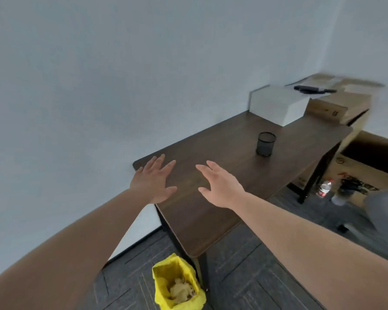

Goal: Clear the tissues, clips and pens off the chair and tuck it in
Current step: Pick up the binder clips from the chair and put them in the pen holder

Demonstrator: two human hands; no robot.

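Bare forearms fill the lower frame, nearest the lens. Fingers of the left hand (154, 179) are seen straight and spread wide, holding nothing, over the near left corner of the desk (222, 175). Fingers of the right hand (222, 186) are likewise extended and spread, nothing held, above the desk's middle. Contact with the surface cannot be told for either.

Chair: only a blurred grey shape (385, 211) at the right edge, possibly its seat; not confirmed. No pens or clips can be made out. Crumpled pale paper, likely tissues (182, 289), lies in a bin lined with yellow plastic (177, 283) on the floor just beside the desk leg. Tissue disposal is judged partly or wholly done. The mesh pen cup (266, 144) appears empty, so pens are judged outstanding; tucking in is unconfirmed.

Desk: dark wood grain, matte, rounded corners, black metal legs. Cup: black wire mesh, cylindrical. Floor: grey carpet tiles.
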